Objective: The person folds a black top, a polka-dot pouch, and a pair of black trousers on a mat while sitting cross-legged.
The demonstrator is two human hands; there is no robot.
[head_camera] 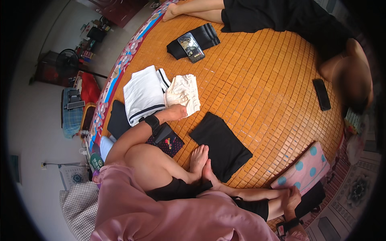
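My left hand (177,112), curled, rests on the lower edge of a cream folded garment (184,92); whether its fingers grip the cloth is unclear. Beside that garment is a white folded garment with dark stripes (143,90). My right hand (294,198) lies at my shin near a folded pink cloth with blue dots (304,167); its fingers are partly hidden. Black folded cloth (224,144) is spread on the mat in front of my feet. A dark patterned item with embroidered flowers (170,143) sits beside my left forearm.
A smartphone (191,47) rests on dark folded cloth (208,34) on the tile-patterned mat (256,75). Another person in black (271,15) lies across the far side, near a black phone (321,95). A fan (68,61) stands beyond the left edge.
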